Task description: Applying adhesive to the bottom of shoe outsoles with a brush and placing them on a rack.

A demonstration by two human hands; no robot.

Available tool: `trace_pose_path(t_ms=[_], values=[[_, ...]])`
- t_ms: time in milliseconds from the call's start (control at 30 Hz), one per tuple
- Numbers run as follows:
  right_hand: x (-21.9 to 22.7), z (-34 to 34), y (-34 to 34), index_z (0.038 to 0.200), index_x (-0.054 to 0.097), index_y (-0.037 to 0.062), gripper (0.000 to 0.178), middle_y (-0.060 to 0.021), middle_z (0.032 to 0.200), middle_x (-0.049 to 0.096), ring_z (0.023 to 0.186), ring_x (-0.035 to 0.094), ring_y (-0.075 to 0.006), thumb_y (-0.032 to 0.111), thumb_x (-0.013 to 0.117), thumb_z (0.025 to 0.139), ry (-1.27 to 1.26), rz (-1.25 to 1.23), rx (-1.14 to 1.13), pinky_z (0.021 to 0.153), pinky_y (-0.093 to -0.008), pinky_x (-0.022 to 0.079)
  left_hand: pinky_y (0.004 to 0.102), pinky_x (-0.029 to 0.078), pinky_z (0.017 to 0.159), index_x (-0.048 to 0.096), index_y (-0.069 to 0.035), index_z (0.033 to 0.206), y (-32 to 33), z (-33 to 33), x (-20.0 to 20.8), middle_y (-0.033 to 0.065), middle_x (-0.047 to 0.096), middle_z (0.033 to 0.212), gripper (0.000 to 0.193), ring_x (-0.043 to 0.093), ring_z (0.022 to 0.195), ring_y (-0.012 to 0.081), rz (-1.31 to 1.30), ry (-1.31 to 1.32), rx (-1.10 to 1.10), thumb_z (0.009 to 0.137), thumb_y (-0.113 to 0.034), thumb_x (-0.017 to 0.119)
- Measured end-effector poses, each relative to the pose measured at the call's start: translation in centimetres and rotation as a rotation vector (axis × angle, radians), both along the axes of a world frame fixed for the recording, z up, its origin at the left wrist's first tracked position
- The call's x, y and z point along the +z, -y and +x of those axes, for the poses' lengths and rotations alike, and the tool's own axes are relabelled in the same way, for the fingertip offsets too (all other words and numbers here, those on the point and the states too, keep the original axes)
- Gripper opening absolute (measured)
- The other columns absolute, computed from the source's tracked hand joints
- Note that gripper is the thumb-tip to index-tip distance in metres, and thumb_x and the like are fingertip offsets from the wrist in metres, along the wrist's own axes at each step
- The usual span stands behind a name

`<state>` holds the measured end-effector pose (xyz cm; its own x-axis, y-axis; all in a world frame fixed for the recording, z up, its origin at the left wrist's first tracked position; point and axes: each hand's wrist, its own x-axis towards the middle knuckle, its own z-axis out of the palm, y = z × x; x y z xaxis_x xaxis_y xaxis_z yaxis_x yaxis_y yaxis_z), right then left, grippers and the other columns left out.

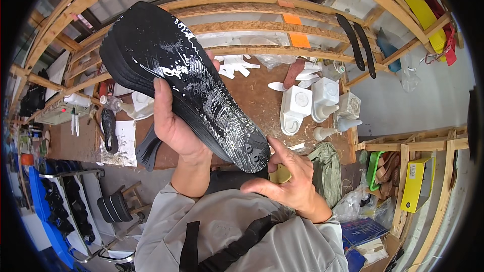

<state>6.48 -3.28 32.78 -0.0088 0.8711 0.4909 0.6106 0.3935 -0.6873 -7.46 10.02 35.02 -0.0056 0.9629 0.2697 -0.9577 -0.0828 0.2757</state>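
A thick stack of black shoe insoles (201, 85) is held up at a slant in front of me, its wide toe end at the upper left. White, glue-like smears and shiny streaks mark the top one. My left hand (174, 121) grips the stack around its middle, thumb along the near side and a fingertip showing past the far edge. Beside the narrow heel end, my right hand (287, 174) is spread, thumb and forefinger apart; its forefinger is close to the stack's edge, and whether it touches cannot be told. Some right fingers are partly hidden.
White pots (297, 103) and nozzle bottles (325, 132) stand on the brown bench (257, 90), near white strips (236, 64). More black insoles (148, 147) lie by a stained white sheet (125, 141). Two black strips (351, 40) hang on the wooden rack (322, 56).
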Motion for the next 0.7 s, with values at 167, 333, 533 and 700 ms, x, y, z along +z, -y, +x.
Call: trace_pose_path(t_ms=[167, 333, 533, 700], values=[[-1.4, 0.6, -0.4, 0.118, 0.055, -0.0054, 0.076, -0.003, 0.059, 0.054, 0.052, 0.055, -0.0102, 0.026, 0.089, 0.058, -0.056, -0.052, -0.116, 0.049, -0.0233, 0.044, 0.0439, 0.045, 0.096, 0.044, 0.003, 0.127, -0.8, 1.9, -2.1, 0.0196, 0.056, 0.117, 0.045, 0.057, 0.107, 0.033, -0.012, -0.078, -0.008, 0.095, -0.03, 0.042], [-2.1, 2.9, -0.4, 0.115, 0.057, -0.0049, 0.064, -0.0032, 0.06, 0.054, 0.052, 0.054, -0.0104, 0.02, 0.085, 0.063, -0.08, -0.192, -0.22, 0.048, -0.0242, 0.044, 0.0421, 0.044, 0.096, 0.047, 0.003, 0.124, -1.7, 5.5, -3.7, 0.0182, 0.058, 0.116, 0.041, 0.057, 0.107, 0.0301, -0.012, -0.19, -0.064, 0.095, -0.025, 0.045], [-5.0, 8.3, -0.2, 0.111, 0.059, -0.0061, 0.056, -0.0053, 0.061, 0.056, 0.049, 0.055, -0.0143, 0.025, 0.08, 0.069, -0.101, -0.17, -0.408, 0.05, -0.0277, 0.046, 0.0355, 0.053, 0.078, 0.045, -0.002, 0.124, -3.1, 11.1, -6.4, 0.013, 0.06, 0.107, 0.037, 0.061, 0.093, 0.0236, -0.11, -0.425, -0.115, 0.093, -0.022, 0.051], [-6.7, 15.3, -3.5, 0.111, 0.059, -0.0055, 0.057, -0.0075, 0.062, 0.056, 0.054, 0.057, -0.0152, 0.028, 0.079, 0.069, -0.111, -0.146, -0.617, 0.052, -0.0295, 0.047, 0.0279, 0.052, 0.069, 0.052, -0.004, 0.116, -7.8, 17.0, -6.9, 0.0068, 0.063, 0.1, 0.033, 0.063, 0.081, 0.0178, -0.142, -0.541, -0.311, 0.089, -0.023, 0.058]])
